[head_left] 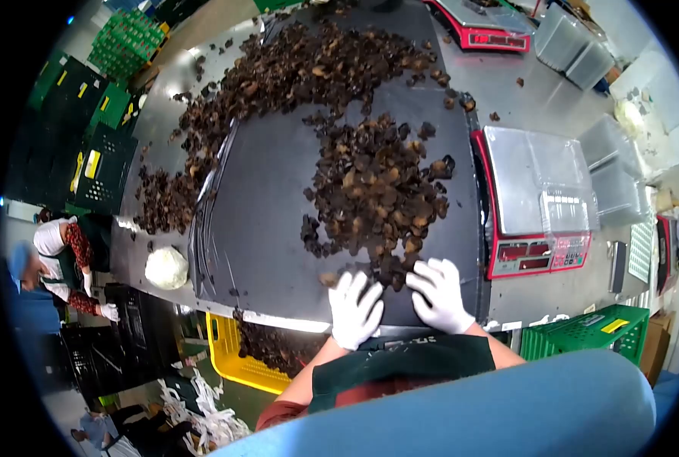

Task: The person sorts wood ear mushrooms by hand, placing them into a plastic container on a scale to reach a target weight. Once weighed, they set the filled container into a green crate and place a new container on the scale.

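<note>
My left hand [354, 311], in a white glove, rests at the near edge of the black sheet [259, 198] with its fingers spread. My right hand [440, 295], gloved the same way, lies to its right, fingers apart and pointing inward. Between and just beyond the fingertips is the near end of a pile of dark brown, curled pieces that look like wood ear mushrooms [377, 183]. Some pieces touch or nearly touch the fingers. Neither hand grips anything that I can see. A larger heap of mushrooms [301, 68] spreads across the far side and down the left.
On the right stands a red scale [537, 259] with clear plastic containers [613, 179] beside it; another scale [495, 38] is farther back. A yellow crate [225, 358] of mushrooms sits below the table's edge. A whitish round bundle [166, 268] lies left. Another person [69, 251] works there.
</note>
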### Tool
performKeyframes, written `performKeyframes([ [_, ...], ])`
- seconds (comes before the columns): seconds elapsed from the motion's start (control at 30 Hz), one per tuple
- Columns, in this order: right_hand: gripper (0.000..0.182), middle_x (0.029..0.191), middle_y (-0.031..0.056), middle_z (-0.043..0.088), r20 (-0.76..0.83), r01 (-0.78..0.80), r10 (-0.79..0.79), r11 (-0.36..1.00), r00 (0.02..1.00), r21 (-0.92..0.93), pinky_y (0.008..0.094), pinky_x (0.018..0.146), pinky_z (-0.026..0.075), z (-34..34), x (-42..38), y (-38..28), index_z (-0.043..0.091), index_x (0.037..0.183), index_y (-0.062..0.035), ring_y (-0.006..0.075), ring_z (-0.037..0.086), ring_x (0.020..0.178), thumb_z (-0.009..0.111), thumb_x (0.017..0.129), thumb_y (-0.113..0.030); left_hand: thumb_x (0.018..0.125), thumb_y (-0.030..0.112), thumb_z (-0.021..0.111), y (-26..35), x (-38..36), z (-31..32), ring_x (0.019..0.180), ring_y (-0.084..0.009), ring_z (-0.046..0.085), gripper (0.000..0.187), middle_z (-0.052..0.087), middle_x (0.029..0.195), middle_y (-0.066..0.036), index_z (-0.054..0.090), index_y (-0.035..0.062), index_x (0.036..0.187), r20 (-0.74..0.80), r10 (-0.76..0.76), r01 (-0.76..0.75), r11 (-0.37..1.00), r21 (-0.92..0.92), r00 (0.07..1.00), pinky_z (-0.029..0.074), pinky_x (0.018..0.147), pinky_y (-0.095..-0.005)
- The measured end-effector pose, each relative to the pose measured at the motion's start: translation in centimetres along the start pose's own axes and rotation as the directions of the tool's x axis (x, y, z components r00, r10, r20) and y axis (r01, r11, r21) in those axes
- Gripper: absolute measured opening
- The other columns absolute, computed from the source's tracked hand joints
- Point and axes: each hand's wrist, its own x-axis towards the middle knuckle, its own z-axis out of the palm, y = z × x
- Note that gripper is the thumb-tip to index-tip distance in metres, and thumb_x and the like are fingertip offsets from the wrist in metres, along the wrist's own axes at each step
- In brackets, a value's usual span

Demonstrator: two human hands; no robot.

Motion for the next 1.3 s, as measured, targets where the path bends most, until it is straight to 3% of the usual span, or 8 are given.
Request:
performKeyframes([
  [0.17,0.067,0.144,0.0177,0.041,0.204,-0.034,0.056,0.993,0.977,-0.112,0.0582,0.11,0.023,1.3,1.4,-0.5,0.046,0.14,-0.0133,0.0454,0.031,0.134,0.067,0.078,-0.029,0.075,0.021,0.07,1.6,2.3,-0.3,0.124,-0.0511,0.039,0.045,0.049,0.132,-0.024,0.061,0.0069,0.117,0.043,-0.095,0.091,0.993,0.081,0.995,0.033,0.102,-0.0611],
  [0.43,0.047,0.132,0.0131,0.052,0.18,0.101,-0.11,0.993,0.978,0.058,0.0534,0.106,0.032,-0.5,-1.2,-1.1,0.063,0.119,-0.0152,0.038,0.043,0.126,0.069,0.073,-0.021,0.074,0.014,0.068,1.7,-2.8,-1.1,0.119,-0.041,0.048,0.028,0.058,0.125,-0.012,0.071,0.013,0.101,0.022,-0.102,0.102,0.994,-0.023,0.995,0.037,0.101,-0.0525],
  [0.57,0.03,0.119,0.0147,0.063,0.156,-0.1,0.094,0.995,0.983,0.031,0.0384,0.092,0.048,-0.5,5.3,-0.6,0.066,0.113,-0.0089,0.0325,0.06,0.109,0.06,0.084,-0.008,0.072,0.004,0.066,1.6,-2.7,-1.1,0.118,-0.0386,0.048,0.028,0.063,0.116,-0.01,0.071,0.0126,0.098,-0.034,-0.255,0.249,0.96,-0.128,0.966,0.038,0.101,-0.0474],
  [0.77,0.042,0.121,0.0165,0.062,0.356,-0.159,0.191,0.98,0.915,-0.118,0.0369,0.081,0.054,3.4,9.5,2.2,0.056,0.127,-0.0077,0.032,0.066,0.094,0.058,0.085,-0.012,0.079,0.006,0.065,0.9,-0.9,-1.7,0.113,-0.0345,0.053,0.031,0.062,0.116,-0.011,0.067,0.0095,0.109,-0.191,-0.317,0.296,0.946,-0.133,0.929,0.041,0.099,-0.0438],
  [0.97,0.035,0.096,0.0103,0.069,0.315,-0.187,0.161,0.981,0.936,0.055,0.0345,0.07,0.053,1.4,8.1,3.7,0.063,0.116,-0.0132,0.028,0.067,0.078,0.065,0.082,-0.018,0.082,0.011,0.068,-0.5,-0.3,-1.9,0.111,-0.0333,0.055,0.045,0.058,0.12,-0.016,0.057,0.0046,0.125,0.016,-0.436,0.432,0.884,-0.18,0.9,0.044,0.098,-0.0396],
  [1.1,0.029,0.092,0.0107,0.071,0.251,-0.512,0.449,0.786,0.858,0.346,0.0283,0.068,0.052,-0.5,7.6,3.3,0.063,0.117,-0.0069,0.0195,0.066,0.075,0.058,0.088,-0.011,0.079,0.012,0.071,-0.2,0.4,-2.0,0.108,-0.0326,0.057,0.051,0.058,0.118,-0.016,0.055,0.0041,0.127,0.083,-0.51,0.512,0.815,-0.271,0.856,0.045,0.095,-0.0378],
  [1.17,0.029,0.091,0.0074,0.07,0.323,-0.65,0.614,0.435,0.72,0.623,0.0227,0.068,0.05,-0.5,7.0,3.0,0.06,0.121,-0.0021,0.0096,0.063,0.075,0.055,0.092,-0.006,0.078,0.011,0.072,-0.1,0.4,-1.8,0.105,-0.0323,0.058,0.053,0.059,0.114,-0.016,0.055,0.0038,0.127,0.088,-0.514,0.516,0.805,-0.294,0.853,0.047,0.093,-0.0379],
  [1.3,0.036,0.106,0.0125,0.066,0.344,-0.435,0.286,0.375,0.894,0.819,0.0242,0.07,0.05,1.5,6.6,-3.1,0.055,0.126,-0.0003,0.0116,0.062,0.076,0.057,0.092,-0.009,0.073,0.014,0.075,-0.2,0.0,-0.4,0.088,-0.034,0.061,0.052,0.06,0.1,-0.016,0.058,0.0047,0.122,-0.02,-0.467,0.444,0.852,-0.279,0.884,0.051,0.078,-0.0407],
])
